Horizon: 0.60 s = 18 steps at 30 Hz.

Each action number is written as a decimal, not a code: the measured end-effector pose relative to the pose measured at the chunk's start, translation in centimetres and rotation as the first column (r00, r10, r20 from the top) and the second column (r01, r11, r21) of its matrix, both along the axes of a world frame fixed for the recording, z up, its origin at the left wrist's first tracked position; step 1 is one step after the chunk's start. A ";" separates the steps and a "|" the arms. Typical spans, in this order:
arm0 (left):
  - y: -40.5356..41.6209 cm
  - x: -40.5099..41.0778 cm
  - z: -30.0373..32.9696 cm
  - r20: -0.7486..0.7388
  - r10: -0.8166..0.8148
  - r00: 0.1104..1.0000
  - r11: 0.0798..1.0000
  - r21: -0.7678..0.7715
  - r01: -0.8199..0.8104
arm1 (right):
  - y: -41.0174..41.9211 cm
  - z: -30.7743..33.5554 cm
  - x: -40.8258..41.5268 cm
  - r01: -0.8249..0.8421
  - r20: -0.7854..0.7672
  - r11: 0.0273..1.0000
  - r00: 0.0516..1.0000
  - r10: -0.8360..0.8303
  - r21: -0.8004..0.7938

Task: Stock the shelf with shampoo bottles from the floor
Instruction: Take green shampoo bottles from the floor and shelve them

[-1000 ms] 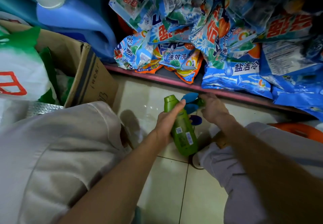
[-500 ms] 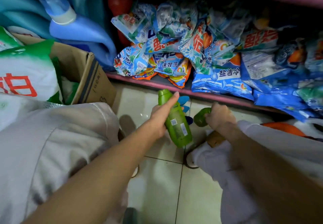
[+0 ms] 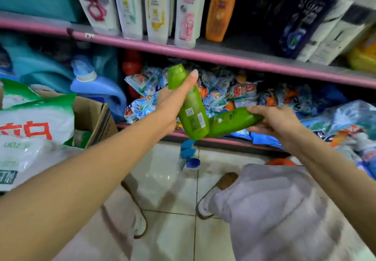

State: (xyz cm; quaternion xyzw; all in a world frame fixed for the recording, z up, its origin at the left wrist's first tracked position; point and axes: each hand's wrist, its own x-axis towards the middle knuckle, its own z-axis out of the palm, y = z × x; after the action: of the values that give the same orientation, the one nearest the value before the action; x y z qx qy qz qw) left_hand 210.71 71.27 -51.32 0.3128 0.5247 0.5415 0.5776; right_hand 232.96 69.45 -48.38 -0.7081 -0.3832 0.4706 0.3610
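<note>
So both hands have a green shampoo bottle each right now. The left hand is wrapped round the upright green bottle, fingers curled behind it and the forefinger stretched up along the side toward the flip cap, which sits just above the grip and tilts a bit to the left. Label side with the barcode faces the camera, just below the fingers.

The right hand grips the second green bottle by one end, thumb on top, fingers curled underneath. That one lies nearly sideways, sticking out leftward from the grip until its far end touches or tucks behind the base of the first bottle, can't really tell which.

Above both grips runs the pink shelf edge with the standing shampoo row on it, white ones and an orange one, plus dark ones further right. Behind the hands, on the lower shelf, is a heap of blue detergent packets. Straight below the held bottles a few blue-capped bottles are on the tiled floor. Left of the left arm there's a cardboard box stuffed with white and green bags
</note>
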 end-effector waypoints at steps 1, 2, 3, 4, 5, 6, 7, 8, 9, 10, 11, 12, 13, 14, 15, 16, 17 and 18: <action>0.1 0.1 1.6 0.037 0.023 0.999 0.999 0.040 -0.025 | -0.4 1.2 0.4 0.038 -0.096 0.999 0.995 -0.035 0.028; 0.2 0.1 3.2 0.069 0.030 0.997 0.996 0.083 -0.036 | -0.7 2.4 0.8 0.070 -0.170 0.996 0.984 -0.059 0.060; 0.3 0.1 4.8 0.089 0.025 0.996 0.992 0.124 -0.036 | -1.0 3.6 1.1 0.101 -0.225 0.990 0.971 -0.077 0.097; 0.4 0.1 6.4 0.101 0.015 0.995 0.987 0.159 -0.031 | -1.1 4.7 1.4 0.136 -0.270 0.981 0.958 -0.095 0.136; 0.4 0.0 7.8 0.119 0.005 0.993 0.982 0.189 -0.027 | -1.1 5.8 1.7 0.177 -0.321 0.970 0.940 -0.117 0.165; 0.4 -0.1 9.1 0.134 -0.008 0.991 0.976 0.216 -0.022 | -0.9 6.7 1.9 0.219 -0.375 0.960 0.916 -0.140 0.177; 0.4 -0.2 10.2 0.136 -0.021 0.990 0.971 0.238 -0.012 | -0.6 7.4 2.1 0.257 -0.436 0.951 0.886 -0.160 0.173; 0.4 -0.3 11.1 0.120 -0.034 0.992 0.967 0.256 0.002 | -0.2 8.0 2.3 0.290 -0.496 0.944 0.850 -0.178 0.158; 0.4 -0.4 11.9 0.094 -0.045 0.995 0.963 0.269 0.018 | 0.2 8.5 2.3 0.316 -0.554 0.938 0.811 -0.191 0.139; 0.3 -0.4 12.4 0.064 -0.056 0.996 0.959 0.280 0.036 | 0.6 8.8 2.2 0.336 -0.604 0.934 0.771 -0.201 0.119; 0.3 -0.4 12.8 0.035 -0.067 0.997 0.956 0.289 0.055 | 1.1 9.0 2.0 0.357 -0.648 0.929 0.731 -0.214 0.095; 0.3 -0.3 13.0 0.004 -0.077 0.997 0.952 0.297 0.072 | 1.5 9.1 1.7 0.376 -0.685 0.924 0.692 -0.230 0.070; 0.3 -0.2 13.0 -0.024 -0.084 0.996 0.948 0.305 0.087 | 1.9 9.1 1.4 0.395 -0.715 0.918 0.652 -0.251 0.038; 0.3 -0.1 12.9 -0.044 -0.091 0.995 0.945 0.312 0.100 | 2.3 9.0 1.0 0.414 -0.740 0.910 0.613 -0.278 0.002; 0.3 -0.1 12.8 -0.057 -0.099 0.993 0.942 0.316 0.112 | 2.8 9.0 0.7 0.428 -0.756 0.903 0.581 -0.302 -0.032; 0.3 -0.1 12.6 -0.072 -0.108 0.992 0.940 0.318 0.126 | 3.4 8.9 0.3 0.431 -0.764 0.901 0.563 -0.315 -0.054; 0.3 -0.1 12.5 -0.090 -0.119 0.989 0.938 0.318 0.142 | 4.0 8.8 -0.1 0.425 -0.768 0.903 0.558 -0.314 -0.060; 0.2 -0.1 12.4 -0.105 -0.132 0.986 0.935 0.317 0.159 | 4.6 8.7 -0.4 0.423 -0.771 0.905 0.557 -0.307 -0.055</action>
State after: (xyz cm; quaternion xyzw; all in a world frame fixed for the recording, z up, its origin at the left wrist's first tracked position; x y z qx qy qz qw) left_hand 210.59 71.49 -38.93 0.4635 0.4272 0.5626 0.5349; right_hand 232.52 74.06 -39.65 -0.4790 -0.0700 0.6119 0.6255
